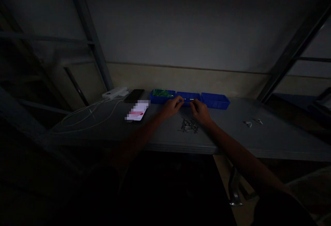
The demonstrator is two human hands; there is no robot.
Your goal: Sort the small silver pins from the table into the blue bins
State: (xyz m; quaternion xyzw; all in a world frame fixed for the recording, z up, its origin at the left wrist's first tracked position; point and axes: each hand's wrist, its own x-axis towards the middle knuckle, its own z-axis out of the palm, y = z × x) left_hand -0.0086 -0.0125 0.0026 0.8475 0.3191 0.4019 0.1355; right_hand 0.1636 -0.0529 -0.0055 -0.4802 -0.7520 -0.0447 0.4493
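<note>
My left hand (172, 106) and my right hand (201, 111) face each other just in front of the middle blue bin (181, 95). Both are closed in a pinch, fingertips a short gap apart. A thin, faintly shiny piece seems to run between them, too small and dark to name. Inside that bin, some small shiny bits show behind the fingers. Below the hands, a loose pile of slim metal pieces, resembling screws (188, 126), lies on the grey table (160, 131). Green material in the left blue bin (156, 99) looks like plastic packets.
The right blue bin (216, 101) stands in line with the others. To the left are a lit phone (138, 110), a dark phone (134, 95), a white power strip (115, 92) and white cables (95, 125). Small pale pieces (248, 124) lie at right. A wall backs the table.
</note>
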